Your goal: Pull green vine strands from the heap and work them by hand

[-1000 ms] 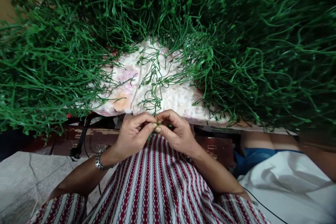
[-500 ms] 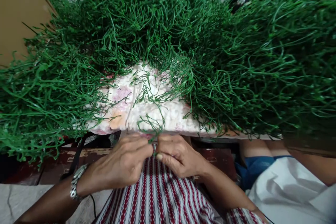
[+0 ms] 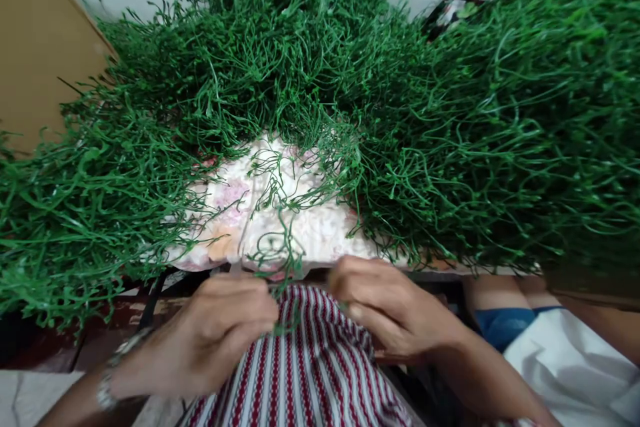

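The left grip (image 3: 223,328) pinches a green sprig (image 3: 287,265) by flower-printed cloth (image 3: 323,233); the right grip (image 3: 387,307) is curled, contents unclear.

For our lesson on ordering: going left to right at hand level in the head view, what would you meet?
Shiny silver-coloured metal wristband → the person's left hand → slender, tangled green stems → the person's right hand → creased white cloth.

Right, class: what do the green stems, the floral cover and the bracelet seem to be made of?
Stems: probably plastic, slightly glossy; thin highlights run along them.
Cover: cloth or plastic sheet, the look leaves it open; printed and creased.
Bracelet: likely metal, shiny; silvery with pale glints, though blurred.
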The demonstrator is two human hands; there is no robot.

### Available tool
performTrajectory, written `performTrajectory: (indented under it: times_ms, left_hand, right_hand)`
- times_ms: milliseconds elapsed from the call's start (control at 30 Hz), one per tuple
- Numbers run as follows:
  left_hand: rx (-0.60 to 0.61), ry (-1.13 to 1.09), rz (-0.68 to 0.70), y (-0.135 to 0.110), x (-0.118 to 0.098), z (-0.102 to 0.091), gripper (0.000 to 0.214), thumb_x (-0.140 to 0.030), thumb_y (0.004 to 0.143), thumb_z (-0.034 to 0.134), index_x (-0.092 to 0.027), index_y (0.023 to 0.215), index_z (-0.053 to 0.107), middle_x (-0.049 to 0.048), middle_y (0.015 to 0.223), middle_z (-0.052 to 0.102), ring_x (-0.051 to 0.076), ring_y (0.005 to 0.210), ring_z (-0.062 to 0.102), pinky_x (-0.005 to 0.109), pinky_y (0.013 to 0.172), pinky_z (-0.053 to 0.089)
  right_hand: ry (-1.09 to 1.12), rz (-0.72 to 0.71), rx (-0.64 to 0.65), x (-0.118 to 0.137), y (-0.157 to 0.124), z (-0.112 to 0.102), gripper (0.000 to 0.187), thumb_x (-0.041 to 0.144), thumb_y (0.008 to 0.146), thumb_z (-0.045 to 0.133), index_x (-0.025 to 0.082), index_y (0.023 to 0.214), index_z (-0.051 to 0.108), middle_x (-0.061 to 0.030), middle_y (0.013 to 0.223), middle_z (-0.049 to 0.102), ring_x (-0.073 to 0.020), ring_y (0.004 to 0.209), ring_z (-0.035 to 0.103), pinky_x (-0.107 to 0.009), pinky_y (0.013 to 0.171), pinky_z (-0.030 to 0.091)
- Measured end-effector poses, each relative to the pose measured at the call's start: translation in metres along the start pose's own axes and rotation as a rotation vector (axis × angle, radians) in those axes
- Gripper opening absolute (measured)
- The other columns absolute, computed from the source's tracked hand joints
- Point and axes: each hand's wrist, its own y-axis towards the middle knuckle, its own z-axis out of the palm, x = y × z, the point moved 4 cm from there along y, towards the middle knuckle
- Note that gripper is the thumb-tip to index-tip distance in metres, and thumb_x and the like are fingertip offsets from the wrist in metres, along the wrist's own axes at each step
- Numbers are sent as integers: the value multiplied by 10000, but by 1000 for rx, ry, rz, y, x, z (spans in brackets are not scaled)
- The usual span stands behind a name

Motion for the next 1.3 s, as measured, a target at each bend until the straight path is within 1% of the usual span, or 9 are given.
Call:
performTrajectory:
  times_ms: [100, 200, 333, 500, 700, 900, 1033, 1133, 1300]
  left_hand:
    - [-257, -176, -164, 27, 16, 4, 131, -156, 832, 506, -181, 714, 559, -16, 634, 582, 94, 589, 516, 202, 540, 395]
    - [-385, -377, -239, 47, 32, 17, 91, -210, 810, 564, -169, 731, 587, -16, 640, 566, 89, 585, 500, 187, 530, 386]
    - [-480, -545, -231, 62, 40, 27, 108, -247, 790, 596, -163, 723, 609, -19, 628, 550, 82, 565, 467, 179, 517, 369]
    - [-629, -626, -255, 68, 45, 32, 127, -255, 754, 628, -158, 673, 609, -24, 597, 550, 87, 556, 481, 178, 513, 379]
    - [-596, -667, -244, 68, 47, 35, 74, -229, 757, 628, -163, 722, 623, -27, 634, 577, 81, 571, 505, 169, 529, 391]
    - [-556, -685, -250, 67, 47, 40, 89, -249, 764, 624, -159, 765, 620, -11, 667, 581, 89, 593, 515, 178, 544, 406]
    - [-577, -896, -246, 67, 44, 43, 269, -227, 746, 649, -214, 999, 560, -32, 697, 538, 63, 564, 475, 148, 500, 370]
    - [-479, -1080, -269, 65, 41, 45, 423, -245, 743, 655, -248, 1126, 476, -51, 677, 490, 47, 498, 417, 138, 441, 321]
    - [-308, -1184, -401, 56, 45, 48, 416, -238, 664, 731, -193, 1033, 546, -6, 772, 561, 79, 647, 533, 166, 573, 427]
  right_hand:
    - [-81, 85, -243, -12, 11, -7, 212, 208, 934, 349, 163, 779, 487, -21, 678, 517, -101, 626, 489, -222, 583, 389]
    - [-216, 171, -496, -18, 21, -13, 159, 176, 920, 380, 167, 837, 515, 1, 673, 515, -86, 599, 480, -208, 579, 384]
    - [-257, 177, -472, -24, 37, -3, 180, 279, 902, 453, 147, 971, 555, -46, 833, 609, -121, 760, 550, -234, 686, 420]
    - [-121, 303, -442, -43, 44, 8, 191, 340, 851, 548, 151, 880, 565, 3, 717, 556, -96, 644, 485, -209, 598, 376]
    - [121, 362, -368, -55, 39, 9, 209, 349, 847, 554, 161, 938, 554, 11, 777, 547, -93, 697, 473, -199, 625, 373]
    - [185, 329, -432, -55, 36, 12, 180, 309, 822, 590, 154, 751, 532, 36, 660, 491, -72, 610, 427, -184, 574, 343]
    - [241, 308, -501, -55, 34, 16, 190, 326, 803, 613, 161, 758, 529, 41, 638, 477, -69, 574, 402, -181, 545, 338]
    - [200, 257, -539, -53, 32, 17, 195, 334, 806, 610, 166, 753, 527, 38, 638, 486, -69, 565, 408, -181, 539, 343]
    - [-43, 124, -543, -48, 30, 17, 163, 311, 829, 585, 169, 768, 533, 29, 644, 507, -72, 558, 430, -193, 545, 347]
